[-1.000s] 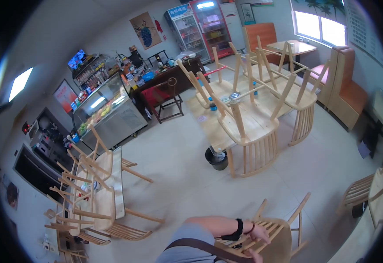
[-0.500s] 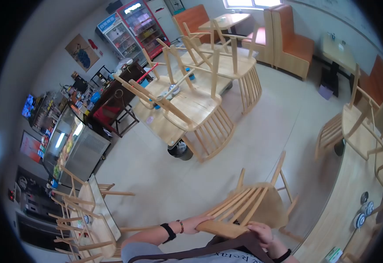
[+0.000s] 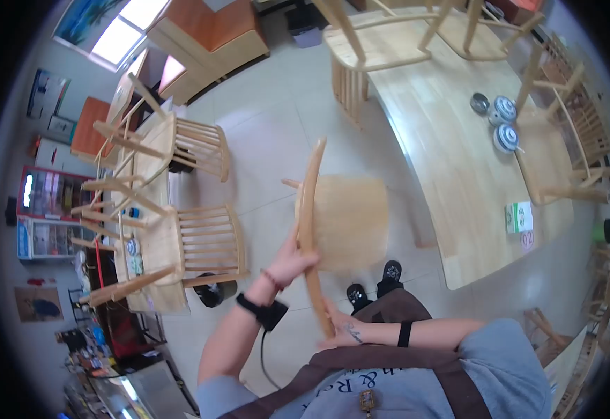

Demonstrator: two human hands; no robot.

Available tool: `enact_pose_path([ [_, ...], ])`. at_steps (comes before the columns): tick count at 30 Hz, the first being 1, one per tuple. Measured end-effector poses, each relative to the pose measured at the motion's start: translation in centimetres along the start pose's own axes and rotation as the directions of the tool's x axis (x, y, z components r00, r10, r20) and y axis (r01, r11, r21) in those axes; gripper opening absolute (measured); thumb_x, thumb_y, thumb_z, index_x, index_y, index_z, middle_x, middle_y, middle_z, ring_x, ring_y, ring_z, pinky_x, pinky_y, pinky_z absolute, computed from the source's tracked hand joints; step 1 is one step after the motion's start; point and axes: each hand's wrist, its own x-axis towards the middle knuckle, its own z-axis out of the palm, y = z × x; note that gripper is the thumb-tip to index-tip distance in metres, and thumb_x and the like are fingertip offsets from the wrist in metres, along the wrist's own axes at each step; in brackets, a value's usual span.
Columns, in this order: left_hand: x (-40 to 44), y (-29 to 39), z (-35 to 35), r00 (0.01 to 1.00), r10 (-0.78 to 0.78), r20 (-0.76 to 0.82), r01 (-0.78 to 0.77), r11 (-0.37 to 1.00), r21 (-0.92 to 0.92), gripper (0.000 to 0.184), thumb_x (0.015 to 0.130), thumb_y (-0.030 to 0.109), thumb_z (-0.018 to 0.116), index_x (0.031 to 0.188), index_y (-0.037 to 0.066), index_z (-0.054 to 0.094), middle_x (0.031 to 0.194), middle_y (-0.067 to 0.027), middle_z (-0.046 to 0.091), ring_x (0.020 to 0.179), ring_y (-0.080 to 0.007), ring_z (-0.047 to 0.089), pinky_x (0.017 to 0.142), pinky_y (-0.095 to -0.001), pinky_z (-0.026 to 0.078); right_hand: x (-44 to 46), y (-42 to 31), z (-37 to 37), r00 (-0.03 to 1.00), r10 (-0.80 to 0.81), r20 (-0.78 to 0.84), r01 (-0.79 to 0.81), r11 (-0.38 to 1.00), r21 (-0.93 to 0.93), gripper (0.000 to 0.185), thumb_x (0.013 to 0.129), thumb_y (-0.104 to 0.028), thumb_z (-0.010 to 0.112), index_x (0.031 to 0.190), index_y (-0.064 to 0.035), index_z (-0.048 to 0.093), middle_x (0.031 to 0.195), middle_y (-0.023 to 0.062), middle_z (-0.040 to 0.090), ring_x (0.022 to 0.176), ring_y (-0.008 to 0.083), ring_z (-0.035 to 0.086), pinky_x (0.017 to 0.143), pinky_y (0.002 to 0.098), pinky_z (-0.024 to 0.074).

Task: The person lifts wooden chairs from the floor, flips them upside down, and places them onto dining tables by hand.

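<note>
Far left: upturned chairs (image 3: 169, 237) on a long table (image 3: 153, 302), their backs hanging down its near edge towards the middle of the room. Dark bin (image 3: 214, 290) on the floor just beside that table.

Left hand (image 3: 292, 261): fingers curled around the top rail (image 3: 308, 216) of a wooden chair's back, somewhat nearer the person than mid-length. The arm comes in from lower left.

Wooden chair (image 3: 352, 222): in front of the person, in the open floor between the two tables. The rail's long axis runs away from the person, slightly bowed; far end leans a little right, near end slants right towards the body. The back is on the left and the seat extends right, so the chair faces the right-hand table. Seat seen from above; whether all legs bear on the floor cannot be told.

Right hand (image 3: 344, 330): closed around the rail's near end, close to the apron; fingertips partly hidden.

Shoes (image 3: 391, 271) just beyond the seat's near edge.

Right: table (image 3: 444, 188), well apart from the hands, carrying lidded blue-and-white pots (image 3: 506, 138) and a green-and-white box (image 3: 519, 217).
</note>
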Motion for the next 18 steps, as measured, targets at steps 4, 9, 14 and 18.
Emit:
enact_pose_path([
  [4,11.3,6.0,5.9,0.991,-0.126,-0.051,0.125,0.992,-0.015,0.057,0.075,0.004,0.065,0.124,0.007,0.036,0.092,-0.009,0.055,0.076,-0.0175,0.058,0.057,-0.0365,0.052,1.0,-1.0,-10.2,0.97,0.148,-0.192,-0.125,0.984,0.13,0.067,0.072,-0.004,0.056,0.136,-0.0062,0.035,0.109,0.0171,0.057,0.099,0.0266,0.058,0.082,0.033,0.0477],
  [9,16.6,12.9,14.6,0.973,-0.226,-0.033,0.224,0.973,-0.055,0.049,0.077,0.0,0.061,0.118,0.004,0.035,0.098,-0.0131,0.05,0.078,-0.0266,0.059,0.063,-0.0474,0.056,-3.6,-5.0,-22.9,0.93,0.06,-0.363,-0.059,0.998,0.013,0.065,0.07,-0.001,0.054,0.134,-0.0052,0.041,0.11,0.0221,0.059,0.099,0.0338,0.059,0.085,0.0365,0.0472],
  [14,17.3,12.5,15.8,0.975,-0.17,0.145,0.2,0.953,-0.227,0.048,0.078,-0.003,0.056,0.119,0.003,0.033,0.104,-0.0142,0.049,0.085,-0.0315,0.06,0.076,-0.0543,0.056,-5.3,-5.1,-24.8,0.898,-0.01,-0.439,-0.061,0.987,-0.148,0.068,0.069,0.002,0.053,0.135,-0.0039,0.038,0.116,0.0251,0.056,0.105,0.0394,0.055,0.089,0.0398,0.0456],
  [18,20.0,5.5,15.4,0.948,-0.186,0.258,0.264,0.913,-0.312,0.049,0.079,-0.003,0.055,0.123,0.003,0.032,0.106,-0.0164,0.053,0.087,-0.0338,0.063,0.08,-0.0506,0.056,-4.9,-1.7,-23.5,0.862,0.117,-0.493,-0.233,0.956,-0.18,0.066,0.068,0.004,0.051,0.132,-0.0047,0.04,0.115,0.0252,0.055,0.106,0.0414,0.054,0.09,0.0417,0.0451],
])
